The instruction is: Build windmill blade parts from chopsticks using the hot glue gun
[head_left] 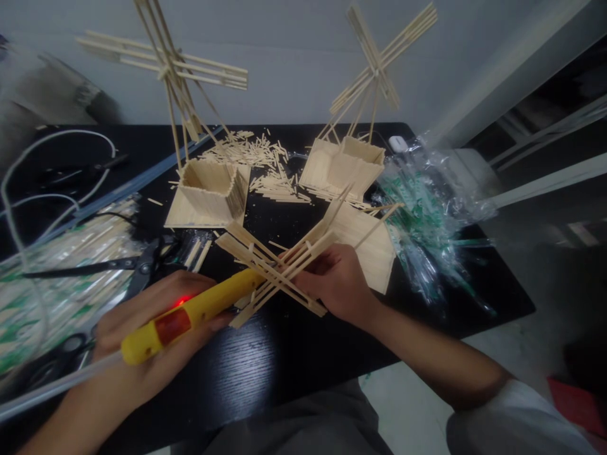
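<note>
My left hand (156, 316) is wrapped round a yellow hot glue gun (218, 299), with a red light glowing on its side and a clear glue stick (61, 382) reaching out of its back end. The gun's front end meets the middle of a cross of wooden sticks (281, 275), shaped like windmill blades. The fingers of my right hand (339, 284) pinch this cross from the right, near its centre. The nozzle tip is hidden behind the sticks. Just behind my right hand lies a flat wooden panel (374, 246).
Two stick-built windmill models with box bases (208, 202) (353, 164) stand at the back. Cut stick pieces (275, 183) are heaped between them. Black-handled scissors (142, 265) and bagged sticks (95, 240) lie left; crumpled plastic wrappers (422, 215) lie right. A white cable (14, 227) curves at far left.
</note>
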A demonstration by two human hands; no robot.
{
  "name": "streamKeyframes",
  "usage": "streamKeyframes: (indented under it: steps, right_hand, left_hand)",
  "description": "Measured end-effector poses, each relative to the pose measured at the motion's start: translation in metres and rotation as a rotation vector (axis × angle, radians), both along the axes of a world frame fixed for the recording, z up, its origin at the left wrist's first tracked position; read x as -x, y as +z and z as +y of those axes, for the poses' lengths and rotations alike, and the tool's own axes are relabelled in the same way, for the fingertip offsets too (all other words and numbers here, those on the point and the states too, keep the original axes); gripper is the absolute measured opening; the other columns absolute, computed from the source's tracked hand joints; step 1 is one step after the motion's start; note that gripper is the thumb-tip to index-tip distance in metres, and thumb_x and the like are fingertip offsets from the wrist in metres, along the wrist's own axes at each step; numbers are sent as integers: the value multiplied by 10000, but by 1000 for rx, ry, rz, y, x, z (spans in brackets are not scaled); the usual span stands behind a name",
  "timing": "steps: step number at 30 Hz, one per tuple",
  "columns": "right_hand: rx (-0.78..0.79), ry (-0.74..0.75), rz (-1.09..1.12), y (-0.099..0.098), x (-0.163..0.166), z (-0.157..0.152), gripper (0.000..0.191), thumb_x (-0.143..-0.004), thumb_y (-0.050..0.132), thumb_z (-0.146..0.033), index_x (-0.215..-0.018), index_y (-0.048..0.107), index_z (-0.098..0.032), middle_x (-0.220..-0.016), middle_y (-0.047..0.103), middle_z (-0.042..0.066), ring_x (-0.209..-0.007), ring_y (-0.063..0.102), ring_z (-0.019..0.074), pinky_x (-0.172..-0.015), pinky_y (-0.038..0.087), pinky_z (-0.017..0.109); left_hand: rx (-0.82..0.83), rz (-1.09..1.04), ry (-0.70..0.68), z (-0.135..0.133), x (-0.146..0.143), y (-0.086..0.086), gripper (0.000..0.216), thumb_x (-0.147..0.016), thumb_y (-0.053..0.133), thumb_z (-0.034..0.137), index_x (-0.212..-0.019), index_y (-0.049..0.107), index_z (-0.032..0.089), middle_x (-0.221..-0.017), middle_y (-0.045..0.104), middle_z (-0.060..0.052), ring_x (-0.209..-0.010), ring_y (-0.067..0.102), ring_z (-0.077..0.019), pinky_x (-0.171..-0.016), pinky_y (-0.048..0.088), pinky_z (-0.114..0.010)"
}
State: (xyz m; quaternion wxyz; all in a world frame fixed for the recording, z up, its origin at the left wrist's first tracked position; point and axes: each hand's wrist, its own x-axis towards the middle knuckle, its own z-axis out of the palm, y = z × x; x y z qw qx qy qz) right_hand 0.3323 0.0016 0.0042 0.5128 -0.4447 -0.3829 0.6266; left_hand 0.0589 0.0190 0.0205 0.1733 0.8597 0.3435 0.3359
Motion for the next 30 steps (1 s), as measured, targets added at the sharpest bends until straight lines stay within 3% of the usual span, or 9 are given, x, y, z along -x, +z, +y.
streamKeyframes:
  steps: [8,19,25,30]
  right_hand:
    - [-16,-10,-21,-1,0,-1,327,-661,1023,-326,-923,868,-206,-899,859,26,-805,822,196,-831,695,324]
    - [-16,-10,20,0,0,-2,299,-650,1021,-239,-909,872,-223,-881,856,-1,-788,812,160,-822,677,270]
    - [29,-24,0,2,1,-3,315,-637,1030,-287,-901,869,-224,-874,850,11,-807,814,199,-841,697,346]
    - [11,6,45,5,2,-1,279,-657,1023,-254,-891,872,-231,-791,818,-13,-753,791,157,-811,679,283]
  left_hand:
    - [29,-55,36,1,-5,4,106,-938,745,388,-983,768,294,-914,797,5,-732,759,-178,-633,616,-244]
    - [9,-1,-12,2,0,0,113,-967,702,356,-1046,748,290,-957,795,-6,-764,772,-183,-638,631,-252]
    - [31,-23,27,1,-2,3,106,-928,726,383,-1003,761,318,-926,807,-4,-735,780,-215,-604,636,-282]
    - [43,-55,-3,2,-6,3,90,-933,735,346,-1010,758,308,-907,806,-10,-712,775,-200,-593,635,-267]
